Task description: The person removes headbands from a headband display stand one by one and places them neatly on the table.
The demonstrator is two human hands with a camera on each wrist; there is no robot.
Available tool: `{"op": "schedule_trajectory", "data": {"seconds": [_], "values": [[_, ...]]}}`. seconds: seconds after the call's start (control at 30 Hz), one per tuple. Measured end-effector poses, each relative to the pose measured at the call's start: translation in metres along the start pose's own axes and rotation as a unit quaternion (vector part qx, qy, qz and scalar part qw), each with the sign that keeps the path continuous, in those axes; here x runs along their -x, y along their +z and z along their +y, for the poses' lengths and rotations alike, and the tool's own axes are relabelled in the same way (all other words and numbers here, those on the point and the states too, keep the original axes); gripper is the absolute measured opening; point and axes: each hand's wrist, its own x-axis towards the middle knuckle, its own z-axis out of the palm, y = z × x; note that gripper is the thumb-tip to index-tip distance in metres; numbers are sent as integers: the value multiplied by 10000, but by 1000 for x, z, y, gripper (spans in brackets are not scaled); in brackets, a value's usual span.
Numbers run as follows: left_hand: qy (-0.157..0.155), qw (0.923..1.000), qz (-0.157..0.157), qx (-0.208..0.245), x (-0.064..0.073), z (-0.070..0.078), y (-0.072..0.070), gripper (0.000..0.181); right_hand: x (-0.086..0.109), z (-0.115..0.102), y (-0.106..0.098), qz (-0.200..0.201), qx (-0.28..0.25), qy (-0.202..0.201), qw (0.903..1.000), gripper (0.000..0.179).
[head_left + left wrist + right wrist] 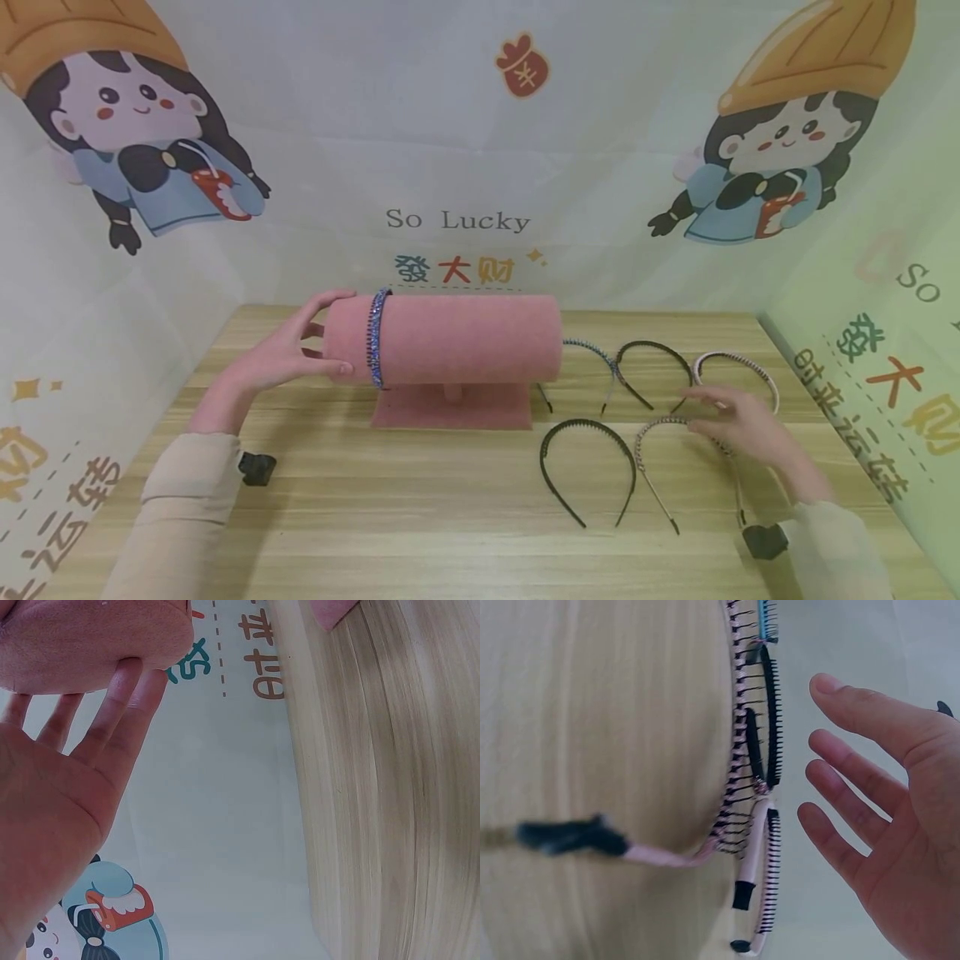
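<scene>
My left hand [281, 350] grips the left end of a pink velvety headband display stand [465, 337], thumb on the near side and fingers over the top. In the left wrist view, the fingers touch the edge of the stand's roll [97, 645]. A glittery blue headband [376, 342] with comb teeth sits round the roll near that hand. My right hand [738, 421] hovers over a pinkish braided headband [651, 432] on the table, partly covering it. In the right wrist view, its fingers are apart with nothing between them, beside the toothed pink headband [735, 761].
Several more headbands lie on the wooden table [420, 517]: a black one [588, 423] in front, and behind it a light-blue one [588, 343], another black one [652, 344] and a pale pink one [738, 358]. A printed white cloth [457, 167] surrounds the table.
</scene>
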Motion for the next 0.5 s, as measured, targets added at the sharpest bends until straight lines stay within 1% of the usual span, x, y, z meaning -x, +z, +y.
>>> {"op": "schedule_trajectory", "data": {"seconds": [0.23,0.3,0.5], "values": [[-2,10000,-7,32,1,0,-1,92,-8,-11,-6,11,-59,-11,10000,47],[2,10000,-4,45,1,0,-1,92,-11,-16,-9,43,-56,-71,9999,47],[-21,10000,13,18,0,0,0,92,-22,-29,-15,343,434,-195,9983,43]]}}
